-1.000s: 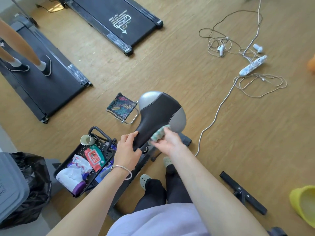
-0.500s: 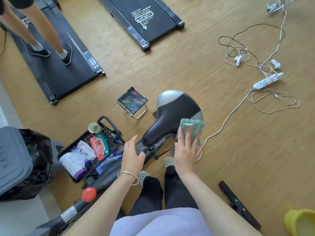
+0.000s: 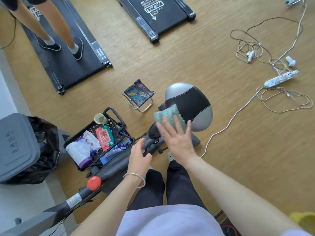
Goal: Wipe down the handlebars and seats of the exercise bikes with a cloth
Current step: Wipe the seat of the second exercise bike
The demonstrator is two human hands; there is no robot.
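Note:
The exercise bike's black and silver seat (image 3: 192, 103) sits in the middle of the view. A green cloth (image 3: 167, 114) lies flat on the seat's left front side. My right hand (image 3: 177, 138) presses it there, fingers spread over the cloth. My left hand (image 3: 139, 155) is lower, just below the seat's narrow nose, at the seat post, its fingers loosely curled; whether it touches the post is unclear. The bike's frame (image 3: 105, 169) runs down to the lower left with a red knob (image 3: 94, 183). The handlebars are out of view.
A black cart tray (image 3: 117, 133) with wipes, bottles and a cup stands left of the bike. A grey bin (image 3: 17, 147) with a black bag is at far left. A small folding stool (image 3: 139, 95), two treadmills, another person's legs (image 3: 56, 28), and loose cables with a power strip (image 3: 281, 78) lie around.
My right hand swept the cloth from the seat's right side across to its left front side. My left hand let go of the seat nose and dropped toward the seat post.

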